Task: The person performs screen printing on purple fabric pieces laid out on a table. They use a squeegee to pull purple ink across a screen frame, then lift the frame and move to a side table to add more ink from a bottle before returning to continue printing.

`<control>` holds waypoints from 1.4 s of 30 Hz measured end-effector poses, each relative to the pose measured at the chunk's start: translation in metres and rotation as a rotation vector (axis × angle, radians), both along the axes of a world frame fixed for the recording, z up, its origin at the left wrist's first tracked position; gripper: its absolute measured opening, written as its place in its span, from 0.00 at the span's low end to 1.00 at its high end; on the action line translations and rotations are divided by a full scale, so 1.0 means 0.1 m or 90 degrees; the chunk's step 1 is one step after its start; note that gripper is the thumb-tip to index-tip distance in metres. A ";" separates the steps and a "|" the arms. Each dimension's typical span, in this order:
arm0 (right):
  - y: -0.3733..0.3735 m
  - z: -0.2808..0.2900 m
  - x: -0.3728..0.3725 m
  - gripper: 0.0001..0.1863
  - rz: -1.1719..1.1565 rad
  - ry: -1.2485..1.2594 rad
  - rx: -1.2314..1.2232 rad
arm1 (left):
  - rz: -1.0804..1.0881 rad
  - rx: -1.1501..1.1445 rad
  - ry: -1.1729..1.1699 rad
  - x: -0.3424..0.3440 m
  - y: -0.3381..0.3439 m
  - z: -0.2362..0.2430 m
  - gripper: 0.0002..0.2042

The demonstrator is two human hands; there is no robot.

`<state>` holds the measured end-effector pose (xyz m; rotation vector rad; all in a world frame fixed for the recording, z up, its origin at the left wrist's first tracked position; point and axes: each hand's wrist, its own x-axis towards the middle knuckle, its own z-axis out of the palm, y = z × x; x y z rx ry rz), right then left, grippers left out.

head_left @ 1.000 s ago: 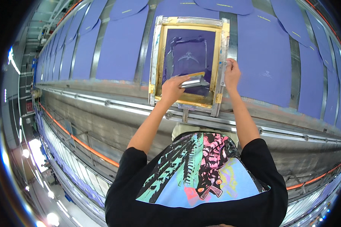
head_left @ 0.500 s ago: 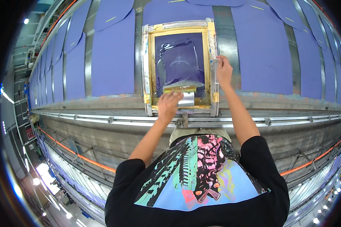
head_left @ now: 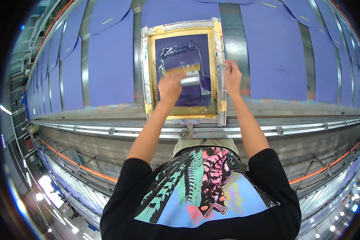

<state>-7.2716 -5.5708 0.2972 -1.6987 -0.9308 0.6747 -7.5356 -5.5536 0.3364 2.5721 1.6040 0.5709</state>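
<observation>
A screen-printing frame with yellow-taped inner edges lies over a purple fabric panel on the long table. Inside it, the dark purple mesh carries wet, glossy ink streaks along its top and right side. My left hand is closed around a squeegee with a shiny metal face and a yellowish upper edge, held tilted across the middle of the mesh. On the frame's right outer side, my right hand pinches the rail with bent fingers.
Purple fabric panels lie in a row to both sides, with bare metal strips between them. A metal rail with bolted stops runs along the table's near edge, in front of me. Orange pipes stretch behind, at both sides.
My left hand has moved the squeegee from the frame's near end up to the middle of the mesh. The right hand still grips the frame's right side. The whole view has shifted slightly.
</observation>
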 end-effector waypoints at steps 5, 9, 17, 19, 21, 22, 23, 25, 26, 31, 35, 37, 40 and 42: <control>-0.02 0.08 0.03 0.11 0.004 0.014 -0.038 | -0.016 -0.043 -0.036 -0.07 -0.17 0.17 0.20; -0.04 0.06 0.02 0.11 0.001 0.008 -0.009 | 0.096 -0.193 0.001 0.12 0.81 0.53 0.22; -0.05 0.17 0.07 0.11 0.008 -0.008 -0.052 | 0.013 -0.062 0.041 0.18 0.21 0.30 0.18; 0.00 0.18 0.06 0.11 0.012 -0.003 -0.031 | -0.047 -0.023 0.009 0.00 -0.16 0.23 0.18; -0.04 0.18 0.04 0.11 0.016 -0.003 -0.023 | -0.059 -0.044 -0.030 -0.04 -0.23 0.28 0.19; -0.05 0.18 0.04 0.11 0.017 -0.003 -0.022 | -0.054 -0.070 -0.050 -0.04 -0.16 0.33 0.20; -0.04 0.19 0.04 0.11 0.018 -0.003 -0.022 | -0.050 -0.096 -0.070 -0.03 -0.07 0.39 0.21; 0.12 0.22 0.04 0.10 0.010 -0.007 -0.018 | 0.030 -0.127 -0.071 0.08 0.57 0.51 0.23; 0.10 0.20 0.05 0.10 0.008 -0.009 -0.028 | 0.067 -0.187 -0.063 0.14 0.82 0.62 0.23; 0.12 0.16 0.02 0.10 0.024 -0.010 -0.048 | 0.075 -0.139 0.071 0.17 1.18 0.54 0.20; 0.14 0.04 0.04 0.10 0.001 -0.020 0.009 | 0.028 -0.129 0.020 0.14 0.48 0.34 0.17; 0.15 0.10 0.04 0.11 0.030 0.007 -0.054 | 0.004 -0.104 0.012 0.01 0.04 0.17 0.17; 0.27 -0.20 0.17 0.12 0.032 0.005 -0.048 | -0.040 -0.121 -0.004 0.02 -0.27 0.31 0.21; 0.26 -0.13 0.13 0.12 0.038 -0.026 -0.028 | -0.052 -0.109 -0.039 -0.13 -0.50 0.30 0.23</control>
